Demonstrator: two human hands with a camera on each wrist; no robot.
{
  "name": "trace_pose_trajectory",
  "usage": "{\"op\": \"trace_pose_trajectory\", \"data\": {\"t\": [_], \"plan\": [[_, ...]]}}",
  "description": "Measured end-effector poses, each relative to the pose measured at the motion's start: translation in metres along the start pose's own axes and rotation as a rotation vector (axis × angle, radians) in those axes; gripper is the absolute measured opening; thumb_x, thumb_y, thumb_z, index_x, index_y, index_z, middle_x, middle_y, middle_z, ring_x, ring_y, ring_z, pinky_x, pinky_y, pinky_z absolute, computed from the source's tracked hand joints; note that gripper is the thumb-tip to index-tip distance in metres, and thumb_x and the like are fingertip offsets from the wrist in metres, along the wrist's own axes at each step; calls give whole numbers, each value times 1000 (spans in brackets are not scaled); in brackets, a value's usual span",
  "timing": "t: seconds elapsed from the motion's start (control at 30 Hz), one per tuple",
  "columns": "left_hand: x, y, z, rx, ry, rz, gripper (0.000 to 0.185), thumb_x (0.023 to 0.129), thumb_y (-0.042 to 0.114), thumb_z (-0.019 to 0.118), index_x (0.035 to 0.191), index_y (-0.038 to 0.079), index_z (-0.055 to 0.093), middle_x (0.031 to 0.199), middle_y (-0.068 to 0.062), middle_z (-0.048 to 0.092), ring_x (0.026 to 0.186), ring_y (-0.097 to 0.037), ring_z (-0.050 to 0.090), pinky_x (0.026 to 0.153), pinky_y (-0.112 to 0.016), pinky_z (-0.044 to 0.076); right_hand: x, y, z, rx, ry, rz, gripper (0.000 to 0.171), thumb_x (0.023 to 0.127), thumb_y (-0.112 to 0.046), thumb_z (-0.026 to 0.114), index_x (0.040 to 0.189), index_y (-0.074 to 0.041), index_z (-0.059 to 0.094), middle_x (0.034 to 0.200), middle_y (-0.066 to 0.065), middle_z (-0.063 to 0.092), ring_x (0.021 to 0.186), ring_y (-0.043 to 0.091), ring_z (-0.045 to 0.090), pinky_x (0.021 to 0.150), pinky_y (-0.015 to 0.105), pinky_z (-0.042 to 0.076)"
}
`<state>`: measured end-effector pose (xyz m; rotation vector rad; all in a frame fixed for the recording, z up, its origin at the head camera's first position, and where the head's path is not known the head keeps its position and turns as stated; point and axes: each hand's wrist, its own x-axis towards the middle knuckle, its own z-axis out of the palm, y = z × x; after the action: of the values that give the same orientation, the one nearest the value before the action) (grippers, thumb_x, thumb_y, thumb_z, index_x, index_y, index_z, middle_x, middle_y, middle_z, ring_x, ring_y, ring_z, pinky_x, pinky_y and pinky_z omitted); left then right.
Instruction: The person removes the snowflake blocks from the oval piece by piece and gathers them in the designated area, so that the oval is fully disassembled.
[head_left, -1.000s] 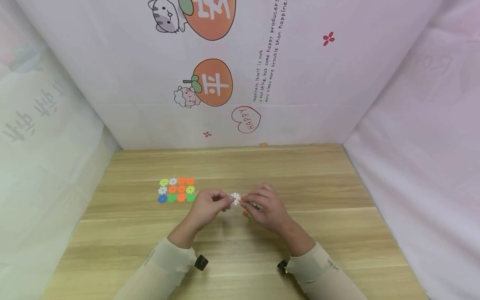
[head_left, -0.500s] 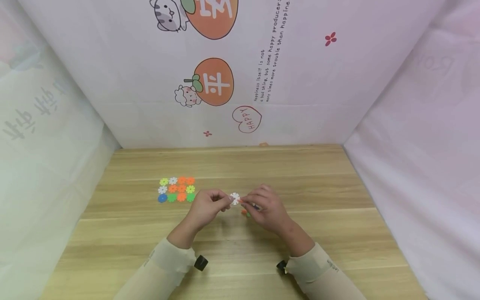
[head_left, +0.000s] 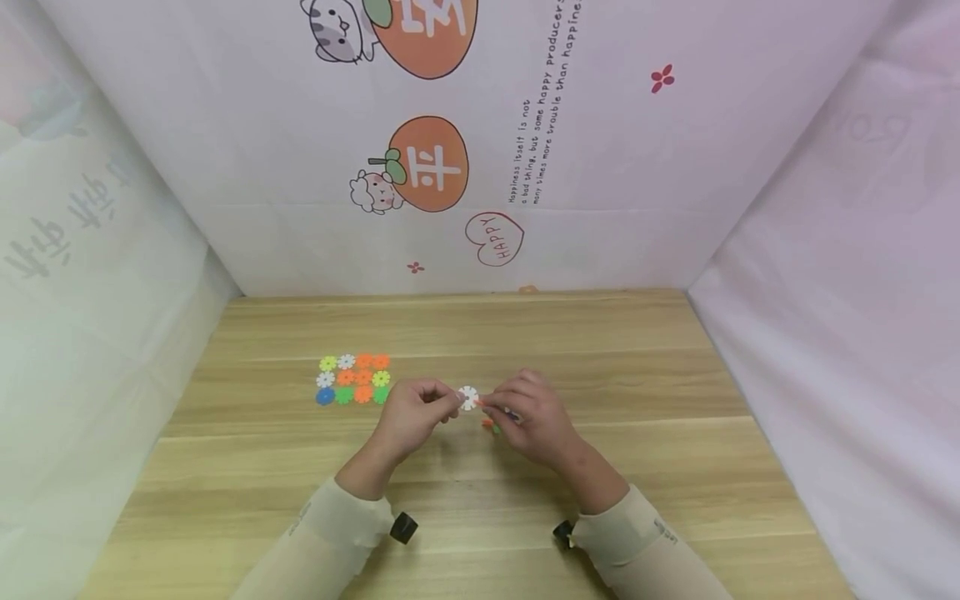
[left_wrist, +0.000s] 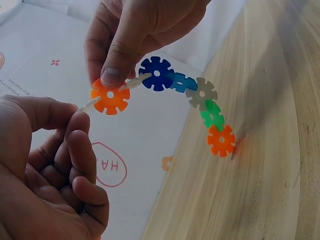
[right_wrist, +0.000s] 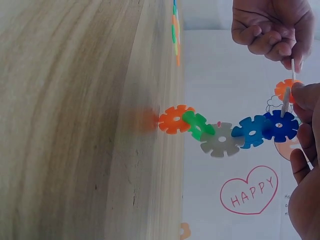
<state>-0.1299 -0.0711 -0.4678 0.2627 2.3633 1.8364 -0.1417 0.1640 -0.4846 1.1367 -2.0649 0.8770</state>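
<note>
We see 2 hands meet above the tabletop (head_left: 525, 333): the left hand (head_left: 411, 419) pinches a white snowflake disc (head_left: 468, 397) edge-on, likely to slot it into the chain (right_wrist: 227, 130) of 6 discs pinched by the right hand (head_left: 534, 421). 12 loose discs (head_left: 353, 379) lie at 10 o'clock. In the head view, fingers hide most of the chain.

A chain of interlocked plastic snowflake discs (right_wrist: 225, 131), orange, green, grey and blue, hangs from the right hand (right_wrist: 305, 165) beside the wooden tabletop (right_wrist: 75, 120). The left hand (right_wrist: 272, 30) pinches a thin white disc (right_wrist: 293, 66) edge-on above.
</note>
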Motion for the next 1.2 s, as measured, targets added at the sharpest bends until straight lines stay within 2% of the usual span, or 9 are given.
{"op": "trace_pose_trajectory", "data": {"t": [0.2,0.3,0.43,0.57,0.67,0.83,0.97,1.07,1.2], "plan": [[0,-1,-2,-19,14,-17,25,96,26,74,88,2,77,81,-3,73,77,-23,63,67,-32,51,-2,2,0,-2,-6,3,20,79,-5,87,98,-9,80,91,-2,73,85,17,64,78,35,50],[1,-2,-12,-49,119,-47,22,95,24,75,85,3,76,81,-5,72,80,-30,66,69,-33,54,-7,6,-3,-6,-13,13,18,80,-3,86,96,-8,79,90,-1,73,84,18,65,77,34,50],[3,0,-35,-73,253,-46,24,95,22,75,83,2,73,79,-9,70,81,-33,65,65,-31,52,-14,14,-12,-16,25,31,16,79,0,85,92,-7,77,89,1,74,82,20,65,75,34,51],[2,-1,-49,-80,219,-61,28,96,25,75,87,-1,73,82,-9,71,82,-28,66,69,-29,53,-15,18,-18,-16,52,27,4,90,-8,80,93,-7,78,90,0,75,82,20,65,75,36,50],[1,-5,-54,-106,181,-74,30,97,27,76,94,-2,75,88,-12,74,84,-26,70,76,-31,55,-14,17,-18,-14,54,15,8,96,-14,75,93,-8,79,90,1,75,82,20,66,75,36,51],[-1,-17,-62,-104,167,-75,34,96,32,77,106,0,76,96,-18,75,87,-23,72,80,-37,55,-14,17,-17,-4,63,24,9,95,-15,76,91,-7,78,89,1,75,82,20,66,76,36,51],[-3,-25,-69,-67,194,-89,34,94,37,79,107,6,76,97,-13,74,90,-23,70,81,-40,54,-15,17,-17,6,71,31,4,89,-10,81,90,-7,78,89,0,75,83,20,66,77,36,51],[-5,-31,-73,-63,210,-102,35,92,37,81,106,7,76,101,-11,73,91,-25,68,84,-42,55,-15,17,-17,12,79,23,9,83,-5,83,90,-8,78,89,-1,75,82,20,65,76,36,51],[-9,-39,-79,-46,232,-140,38,89,39,84,106,6,76,106,-9,71,92,-24,68,90,-48,56,-15,16,-16,10,82,14,3,89,-9,81,90,-7,78,88,0,75,81,20,65,76,35,50]]}}
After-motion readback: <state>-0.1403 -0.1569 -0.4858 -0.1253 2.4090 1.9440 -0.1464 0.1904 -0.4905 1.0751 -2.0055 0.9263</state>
